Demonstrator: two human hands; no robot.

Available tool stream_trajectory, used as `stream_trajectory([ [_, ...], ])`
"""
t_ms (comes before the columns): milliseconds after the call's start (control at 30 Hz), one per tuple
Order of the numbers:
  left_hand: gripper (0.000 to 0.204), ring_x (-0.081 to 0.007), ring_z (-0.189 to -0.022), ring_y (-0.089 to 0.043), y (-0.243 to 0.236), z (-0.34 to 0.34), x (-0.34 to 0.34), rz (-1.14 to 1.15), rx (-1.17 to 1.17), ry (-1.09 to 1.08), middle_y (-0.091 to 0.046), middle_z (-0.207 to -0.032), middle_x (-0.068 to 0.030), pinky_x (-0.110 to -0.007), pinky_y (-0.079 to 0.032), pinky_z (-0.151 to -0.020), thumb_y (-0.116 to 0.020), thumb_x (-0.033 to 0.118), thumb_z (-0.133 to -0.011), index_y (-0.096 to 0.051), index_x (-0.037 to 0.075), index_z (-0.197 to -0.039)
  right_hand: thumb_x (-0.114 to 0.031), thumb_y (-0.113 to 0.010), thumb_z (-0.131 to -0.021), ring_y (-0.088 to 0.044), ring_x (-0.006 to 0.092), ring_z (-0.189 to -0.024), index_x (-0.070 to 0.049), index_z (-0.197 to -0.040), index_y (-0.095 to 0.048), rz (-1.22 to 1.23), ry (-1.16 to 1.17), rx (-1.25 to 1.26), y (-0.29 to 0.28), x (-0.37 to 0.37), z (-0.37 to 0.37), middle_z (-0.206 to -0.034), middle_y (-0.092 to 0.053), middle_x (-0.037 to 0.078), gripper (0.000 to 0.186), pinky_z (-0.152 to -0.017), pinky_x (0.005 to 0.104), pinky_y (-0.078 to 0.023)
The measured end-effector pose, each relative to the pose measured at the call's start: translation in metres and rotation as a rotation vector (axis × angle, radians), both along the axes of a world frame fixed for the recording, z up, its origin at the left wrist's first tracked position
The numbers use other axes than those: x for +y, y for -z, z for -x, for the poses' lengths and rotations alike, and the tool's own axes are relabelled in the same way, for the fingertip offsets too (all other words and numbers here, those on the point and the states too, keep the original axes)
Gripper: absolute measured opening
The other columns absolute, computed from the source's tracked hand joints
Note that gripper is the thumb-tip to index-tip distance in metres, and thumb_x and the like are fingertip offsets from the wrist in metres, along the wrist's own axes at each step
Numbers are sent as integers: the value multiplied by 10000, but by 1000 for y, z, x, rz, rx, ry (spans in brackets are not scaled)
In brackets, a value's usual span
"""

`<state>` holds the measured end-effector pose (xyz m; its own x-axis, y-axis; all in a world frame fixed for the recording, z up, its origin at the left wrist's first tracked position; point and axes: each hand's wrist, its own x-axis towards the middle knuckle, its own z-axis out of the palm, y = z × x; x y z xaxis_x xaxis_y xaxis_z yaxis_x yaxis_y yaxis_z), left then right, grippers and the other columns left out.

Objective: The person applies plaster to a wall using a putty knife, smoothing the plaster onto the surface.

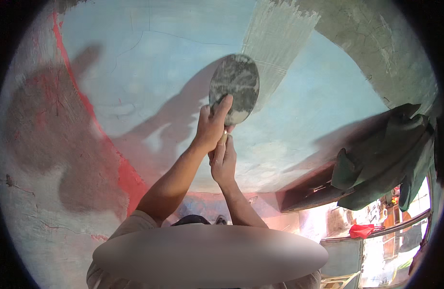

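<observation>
A dark oval plate [234, 84], smeared with pale grey, is tilted up in front of the wall. My left hand [213, 126] is closed on its lower left edge, the thumb lying across its face. Just below, my right hand [224, 161] is closed with the fingers pinched round a small pale piece like the end of a handle [225, 137]; the rest of it is hidden. The two hands are close together. Behind them the light blue wall [169, 62] carries a rough grey strip [276, 45], partly covered by the plate.
A dark green cloth [381, 149] hangs at the right over a dark board-like edge [318, 198]. Lower right is a bright opening with a red cloth [361, 231] on its frame. A red painted band [82, 98] runs down the wall at left, with bare grey patches beside it.
</observation>
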<state>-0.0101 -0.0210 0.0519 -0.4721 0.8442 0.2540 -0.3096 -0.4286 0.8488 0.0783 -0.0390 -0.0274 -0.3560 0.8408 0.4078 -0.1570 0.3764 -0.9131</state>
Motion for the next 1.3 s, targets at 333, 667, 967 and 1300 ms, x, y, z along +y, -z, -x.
stream_trajectory([
  [333, 421, -101, -710, -594, -27, -3, 15, 34, -8, -39, -647, -816, -20, -290, -457, -537, -662, 422, -1008, -632, 53, -809, -331, -331, -1147, -395, 34, -575, 26, -1524, -359, -32, -67, -37, -25, 25, -8, -742, -494, -20, 520, -491, 217, -323],
  [667, 401, -91, -523, -513, -39, -14, 0, -65, -30, -35, -578, -637, 2, -290, -337, -454, -654, 401, -1018, -652, 34, -857, -323, -335, -1137, -412, 43, -581, 3, -1131, -504, -53, 19, -49, -36, 7, -10, -717, -495, -9, 367, -506, 226, -341],
  [967, 392, -89, -497, -493, -15, -17, -3, -59, 16, -13, -565, -606, 5, -297, -319, -436, -638, 370, -1024, -627, 51, -797, -330, -341, -1140, -468, 82, -598, -14, -1068, -513, -32, 111, -127, -13, -5, -15, -713, -519, 19, 366, -530, 280, -374],
  [1300, 318, -95, -582, -513, -23, -9, 3, -24, -106, 112, -613, -820, -7, -247, -346, -432, -730, 386, -965, -624, 89, -1004, -299, -385, -1122, -559, 216, -570, -3, -1112, -516, -113, 165, -155, -32, 0, -13, -669, -559, 111, 324, -533, 379, -427],
])
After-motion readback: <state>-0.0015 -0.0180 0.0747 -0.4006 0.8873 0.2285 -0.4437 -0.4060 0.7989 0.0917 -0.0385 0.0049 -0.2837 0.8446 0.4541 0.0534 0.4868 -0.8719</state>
